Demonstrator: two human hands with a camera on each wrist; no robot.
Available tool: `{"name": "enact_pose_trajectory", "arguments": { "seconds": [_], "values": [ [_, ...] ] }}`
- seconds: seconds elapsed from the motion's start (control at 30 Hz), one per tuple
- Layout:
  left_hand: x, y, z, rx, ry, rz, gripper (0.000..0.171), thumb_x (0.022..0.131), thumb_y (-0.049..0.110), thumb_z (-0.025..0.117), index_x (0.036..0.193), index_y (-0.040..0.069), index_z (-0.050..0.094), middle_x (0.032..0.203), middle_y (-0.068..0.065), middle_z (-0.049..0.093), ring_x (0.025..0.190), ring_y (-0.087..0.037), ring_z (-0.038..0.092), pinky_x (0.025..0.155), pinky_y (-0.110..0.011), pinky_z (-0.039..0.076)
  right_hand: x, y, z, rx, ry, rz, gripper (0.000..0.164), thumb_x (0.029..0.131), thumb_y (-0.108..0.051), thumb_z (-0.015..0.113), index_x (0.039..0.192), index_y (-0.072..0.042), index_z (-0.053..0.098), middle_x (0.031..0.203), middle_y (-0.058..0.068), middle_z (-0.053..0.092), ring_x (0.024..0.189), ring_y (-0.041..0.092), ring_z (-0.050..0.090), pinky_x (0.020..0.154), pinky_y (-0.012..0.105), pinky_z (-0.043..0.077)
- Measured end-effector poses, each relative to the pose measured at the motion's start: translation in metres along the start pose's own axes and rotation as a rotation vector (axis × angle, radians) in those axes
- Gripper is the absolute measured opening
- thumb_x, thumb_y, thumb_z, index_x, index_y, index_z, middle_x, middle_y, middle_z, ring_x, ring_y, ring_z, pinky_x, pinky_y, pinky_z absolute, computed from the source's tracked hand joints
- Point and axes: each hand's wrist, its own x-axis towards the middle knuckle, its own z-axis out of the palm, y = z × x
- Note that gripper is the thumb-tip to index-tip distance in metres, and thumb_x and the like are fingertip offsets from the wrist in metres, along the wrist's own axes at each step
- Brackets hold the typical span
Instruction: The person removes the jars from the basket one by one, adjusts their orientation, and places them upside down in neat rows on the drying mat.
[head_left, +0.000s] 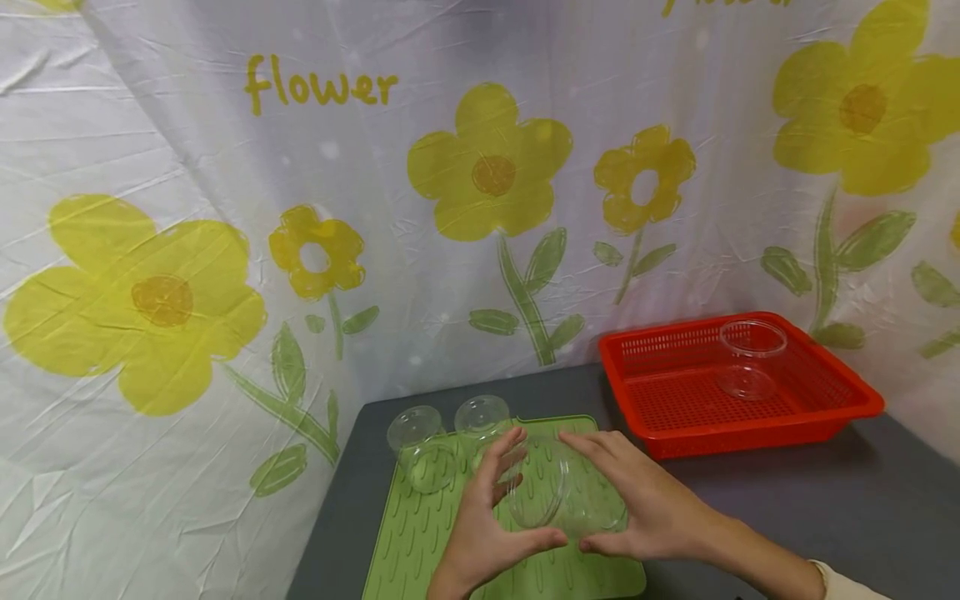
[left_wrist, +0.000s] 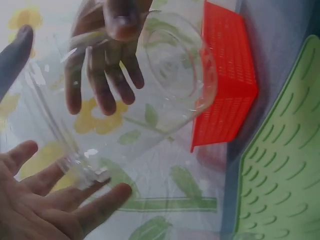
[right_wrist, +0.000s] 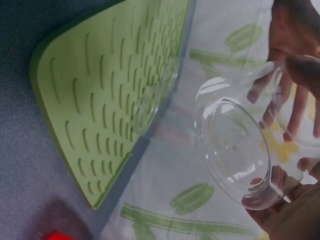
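A clear round container (head_left: 596, 500) lies on its side in the air over the green ridged mat (head_left: 405, 533). My left hand (head_left: 482, 521) holds it about the open rim, thumb on one side and fingers on the other. Around the base end curls my right hand (head_left: 648, 500). In the left wrist view the left fingertips (left_wrist: 112, 200) are at the rim, and the stepped base faces right. The right wrist view shows that base (right_wrist: 237, 142) closely, with the right fingers (right_wrist: 292, 200) against its edge. Two similar clear containers (head_left: 427, 450) (head_left: 482, 417) stand at the mat's far left.
A red slotted basket (head_left: 652, 446) stands at the back right of the dark grey table (head_left: 750, 492), with another clear container (head_left: 750, 379) upright inside it. A white curtain (head_left: 420, 317) printed with yellow flowers hangs behind and along the left.
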Motion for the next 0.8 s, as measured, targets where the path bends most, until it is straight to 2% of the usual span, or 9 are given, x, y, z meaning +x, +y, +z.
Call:
{"name": "enact_pose_trajectory", "arguments": {
  "seconds": [0.13, 0.23, 0.37, 0.5, 0.7, 0.8],
  "values": [
    [0.0023, 0.0013, 0.0008, 0.119, -0.033, 0.016, 0.110, 0.069, 0.030, 0.097, 0.158, 0.036, 0.032, 0.159, 0.007, 0.042, 0.139, -0.026, 0.050, 0.103, -0.042, 0.055, -0.0009, 0.0023, 0.0022, -0.072, -0.002, -0.027, 0.117, 0.066, -0.050, 0.095, 0.161, -0.025, 0.031, 0.146, -0.007, 0.049, 0.125, 0.010, 0.051, 0.091, 0.039, 0.058],
    [0.0039, 0.0009, 0.0014, 0.150, -0.056, 0.023, 0.105, 0.071, 0.032, 0.095, 0.157, 0.037, 0.035, 0.157, 0.007, 0.044, 0.137, -0.024, 0.049, 0.098, -0.039, 0.057, -0.0013, 0.0033, 0.0029, -0.109, -0.001, -0.046, 0.119, 0.063, -0.048, 0.096, 0.161, -0.024, 0.032, 0.145, -0.007, 0.050, 0.124, 0.009, 0.051, 0.091, 0.038, 0.058],
    [0.0045, -0.0001, 0.0018, 0.091, -0.083, 0.008, 0.096, 0.073, 0.026, 0.094, 0.153, 0.037, 0.041, 0.156, 0.006, 0.044, 0.136, -0.027, 0.049, 0.094, -0.035, 0.058, -0.0018, 0.0039, 0.0031, -0.126, -0.003, -0.062, 0.120, 0.062, -0.047, 0.097, 0.160, -0.022, 0.033, 0.144, -0.007, 0.051, 0.122, 0.008, 0.051, 0.091, 0.037, 0.057],
    [0.0042, -0.0015, 0.0022, 0.050, -0.089, -0.011, 0.091, 0.075, 0.027, 0.093, 0.151, 0.037, 0.044, 0.155, 0.005, 0.045, 0.137, -0.033, 0.049, 0.092, -0.033, 0.059, -0.0028, 0.0046, 0.0038, -0.117, -0.020, -0.060, 0.119, 0.066, -0.051, 0.094, 0.161, -0.021, 0.030, 0.142, -0.005, 0.052, 0.120, 0.009, 0.051, 0.090, 0.037, 0.057],
    [0.0040, -0.0050, 0.0033, 0.039, -0.072, 0.000, 0.089, 0.075, 0.027, 0.093, 0.150, 0.035, 0.046, 0.153, 0.003, 0.047, 0.135, -0.036, 0.051, 0.092, -0.034, 0.060, -0.0029, 0.0052, 0.0030, -0.085, -0.040, -0.032, 0.128, 0.065, -0.050, 0.095, 0.164, -0.019, 0.021, 0.142, -0.008, 0.050, 0.122, 0.009, 0.051, 0.091, 0.041, 0.057],
    [0.0030, -0.0056, 0.0034, 0.013, -0.054, -0.036, 0.089, 0.074, 0.025, 0.094, 0.149, 0.036, 0.047, 0.152, 0.004, 0.047, 0.135, -0.036, 0.051, 0.093, -0.033, 0.059, -0.0035, 0.0052, 0.0013, -0.059, -0.020, -0.023, 0.129, 0.065, -0.050, 0.096, 0.164, -0.017, 0.020, 0.145, -0.007, 0.050, 0.126, 0.011, 0.050, 0.094, 0.044, 0.056]
  ]
}}
